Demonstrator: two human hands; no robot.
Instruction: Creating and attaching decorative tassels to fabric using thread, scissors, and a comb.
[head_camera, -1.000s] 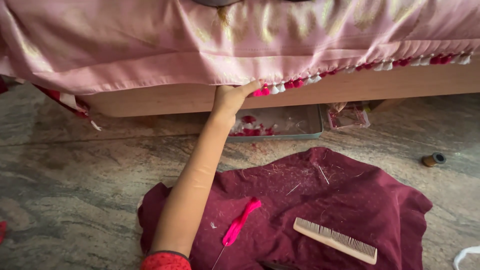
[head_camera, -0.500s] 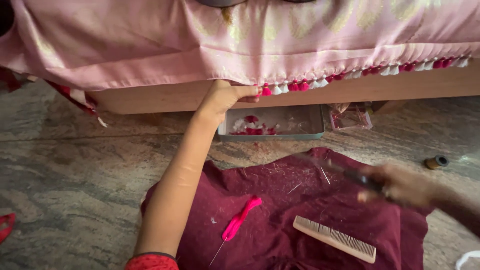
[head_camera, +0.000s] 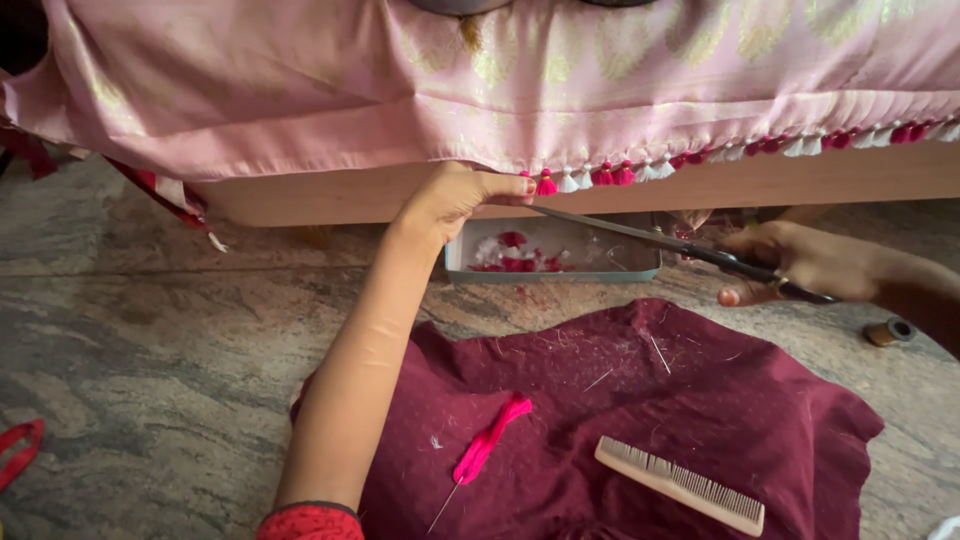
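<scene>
Your left hand (head_camera: 455, 195), just left of the frame's centre near the top, is pinching the hem of the pink cloth (head_camera: 400, 80) that hangs over the wooden bed edge (head_camera: 330, 200), thumb and fingers closed on the fabric right beside a pink tassel (head_camera: 546, 184) at the start of the row of red and white tassels (head_camera: 720, 155). Your right hand (head_camera: 800, 262), at the right edge of the frame, is closed round the handles of a pair of scissors (head_camera: 650, 238); the long blades reach leftward and their tip lies just beside that pink tassel, though you cannot tell from here whether the blades are parted. The step in hand looks like trimming the tassel you are steadying. The next move seems to call for keeping the hem taut, lining the blades up with the tassel's loose end rather than the cloth, and keeping your left fingertips out of the cut. Below the blades a shallow tray (head_camera: 455, 262) of red and white thread scraps sits on the stone floor (head_camera: 150, 330). In the lower half of the frame a maroon cloth (head_camera: 640, 400) carries a bundle of pink thread (head_camera: 490, 445) and a wooden comb (head_camera: 680, 485); a small spool (head_camera: 888, 332) lies at far right
</scene>
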